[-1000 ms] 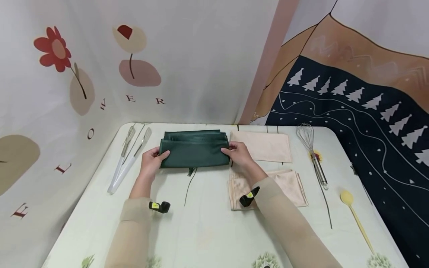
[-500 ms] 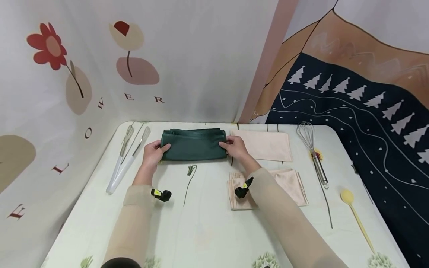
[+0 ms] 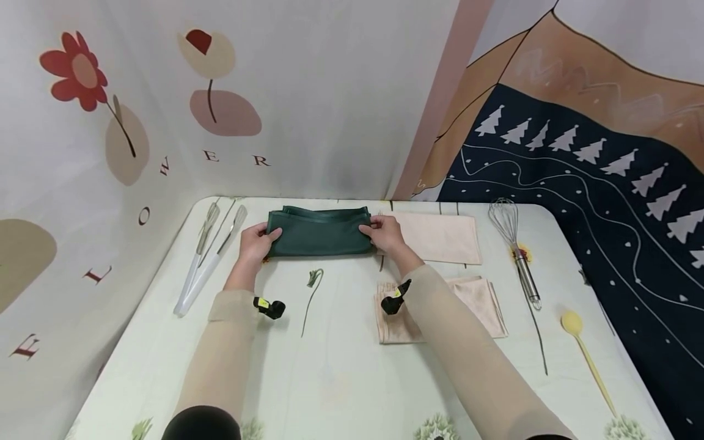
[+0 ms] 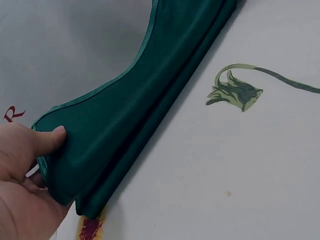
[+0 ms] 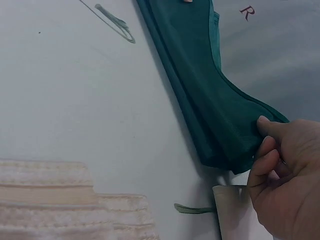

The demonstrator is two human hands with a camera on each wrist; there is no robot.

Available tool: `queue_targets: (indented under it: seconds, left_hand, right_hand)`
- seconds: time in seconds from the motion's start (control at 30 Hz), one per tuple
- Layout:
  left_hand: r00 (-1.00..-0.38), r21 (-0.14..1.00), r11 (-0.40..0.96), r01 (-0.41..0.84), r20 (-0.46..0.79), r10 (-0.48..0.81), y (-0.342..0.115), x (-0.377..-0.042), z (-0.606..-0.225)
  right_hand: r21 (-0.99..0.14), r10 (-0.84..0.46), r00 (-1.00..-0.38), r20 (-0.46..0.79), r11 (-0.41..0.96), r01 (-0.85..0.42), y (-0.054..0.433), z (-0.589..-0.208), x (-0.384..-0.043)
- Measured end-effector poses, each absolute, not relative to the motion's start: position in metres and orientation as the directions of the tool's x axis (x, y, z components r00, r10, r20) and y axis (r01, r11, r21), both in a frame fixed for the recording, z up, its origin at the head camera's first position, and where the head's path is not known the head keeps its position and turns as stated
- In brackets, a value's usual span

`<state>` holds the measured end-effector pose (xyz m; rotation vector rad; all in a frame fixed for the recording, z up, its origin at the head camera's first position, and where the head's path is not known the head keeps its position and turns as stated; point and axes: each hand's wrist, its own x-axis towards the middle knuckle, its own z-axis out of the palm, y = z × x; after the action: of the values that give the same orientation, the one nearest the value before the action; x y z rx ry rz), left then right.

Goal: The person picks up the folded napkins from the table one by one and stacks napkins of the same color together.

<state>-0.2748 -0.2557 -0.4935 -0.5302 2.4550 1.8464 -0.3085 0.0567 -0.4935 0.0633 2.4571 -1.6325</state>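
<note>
A folded dark green cloth (image 3: 321,235) is stretched between both hands near the back edge of the table. My left hand (image 3: 256,243) pinches its left end, with the thumb (image 4: 52,139) on the front face and the fingers behind. On the opposite end, my right hand (image 3: 387,234) grips the corner between thumb and fingers. Both wrist views show the cloth (image 4: 125,100) in layers, its folded lower edge close over the tabletop. Just right of it lies a folded pale pink cloth (image 3: 440,235), partly covered by the right hand.
A second folded pink cloth (image 3: 473,299) lies under the right forearm. White-handled tongs (image 3: 200,275) rest on the left of the table. On the right are a metal whisk (image 3: 519,263) and a yellow spoon (image 3: 585,351). A fabric wall (image 3: 330,122) rises behind the table.
Both hands have carried the green cloth back toward the far table edge and lower. The flower print in front of it, mostly covered before, now shows fully.
</note>
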Motion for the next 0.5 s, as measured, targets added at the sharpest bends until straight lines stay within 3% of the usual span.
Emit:
queue_targets:
  seconds: [0.5]
  left_hand:
    - [-0.930, 0.913, 0.303, -0.275, -0.172, -0.325, -0.257, -0.288, -0.495]
  right_hand:
    - [-0.924, -0.105, -0.967, -0.232, 0.335, 0.186, 0.054, -0.493, -0.313]
